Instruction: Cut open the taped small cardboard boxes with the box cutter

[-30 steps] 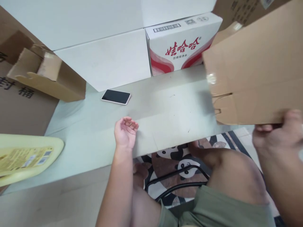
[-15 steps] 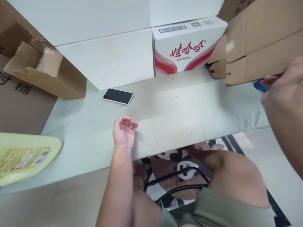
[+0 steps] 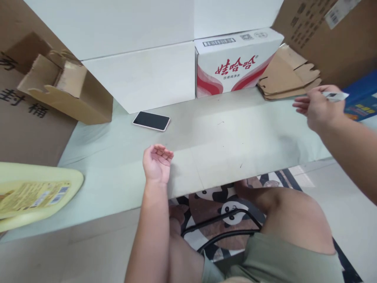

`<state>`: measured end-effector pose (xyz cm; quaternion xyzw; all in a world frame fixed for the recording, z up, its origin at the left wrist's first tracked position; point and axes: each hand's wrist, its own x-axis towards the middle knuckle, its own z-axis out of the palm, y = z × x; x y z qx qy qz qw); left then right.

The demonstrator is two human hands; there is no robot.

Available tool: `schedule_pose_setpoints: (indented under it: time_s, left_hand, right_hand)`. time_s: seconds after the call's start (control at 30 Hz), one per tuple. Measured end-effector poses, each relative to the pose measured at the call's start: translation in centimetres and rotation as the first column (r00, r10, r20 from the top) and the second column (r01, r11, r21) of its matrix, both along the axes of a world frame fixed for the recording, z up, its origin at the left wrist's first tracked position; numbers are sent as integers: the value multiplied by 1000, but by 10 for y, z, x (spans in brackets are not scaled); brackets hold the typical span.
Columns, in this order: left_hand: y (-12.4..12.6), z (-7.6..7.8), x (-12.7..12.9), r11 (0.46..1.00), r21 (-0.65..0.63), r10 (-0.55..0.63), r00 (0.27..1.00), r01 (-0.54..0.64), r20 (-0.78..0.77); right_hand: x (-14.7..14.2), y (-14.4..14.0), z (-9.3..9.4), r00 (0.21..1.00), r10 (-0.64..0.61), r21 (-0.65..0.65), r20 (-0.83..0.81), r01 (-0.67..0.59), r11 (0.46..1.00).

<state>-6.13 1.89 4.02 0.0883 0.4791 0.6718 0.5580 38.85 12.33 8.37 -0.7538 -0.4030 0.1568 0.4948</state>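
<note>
- Now, head view: right hand (image 3: 319,107) at right edge of frame, fingers loosely curled, pinching small white object (image 3: 335,95) between thumb and fingers; what it is, too blurred to tell.
- Just left of and above that hand: flattened cardboard stack (image 3: 287,76), long axis running left to right, apart from fingertips.
- Nearer to stack: right hand by far.
- Left hand (image 3: 156,163) at lower centre, palm up, fingers half curled, empty, resting on pale table (image 3: 235,137).
- Counted: one phone (image 3: 151,120), one red-and-white carton (image 3: 235,65), one open cardboard box (image 3: 64,92) upper left, one yellow board (image 3: 32,194) lower left.
</note>
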Motion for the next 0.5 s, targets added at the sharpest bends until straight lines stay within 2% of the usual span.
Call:
schedule_pose_setpoints:
  time_s: [0.03,0.1,0.17,0.23,0.33,0.43,0.5]
  left_hand:
    - [-2,2,-1,1000,4,6,1000,-6,7]
    - [-6,5,-4,1000,18,21,1000,-21,22]
    - [-11,8,-8,998,40,40,998,-41,38]
    - [-17,10,-15,995,70,68,996,-72,63]
    - [-26,15,-29,987,100,115,986,-127,119]
    - [-37,19,-45,977,115,156,970,-179,186]
    - [-45,22,-57,967,125,187,955,-220,231]
  right_hand:
    - [-14,-5,6,996,-35,-18,-83,34,999]
    - [-45,-11,20,988,12,-49,-156,-20,999]
    - [-78,-14,34,976,146,-68,-159,-158,985]
    - [-111,-16,43,947,302,-58,-110,-310,949]
    - [-162,-19,52,821,570,-49,-16,-570,820]
    - [-223,-22,61,631,775,-72,36,-772,631]
    - [-270,-25,67,504,860,-106,81,-854,510]
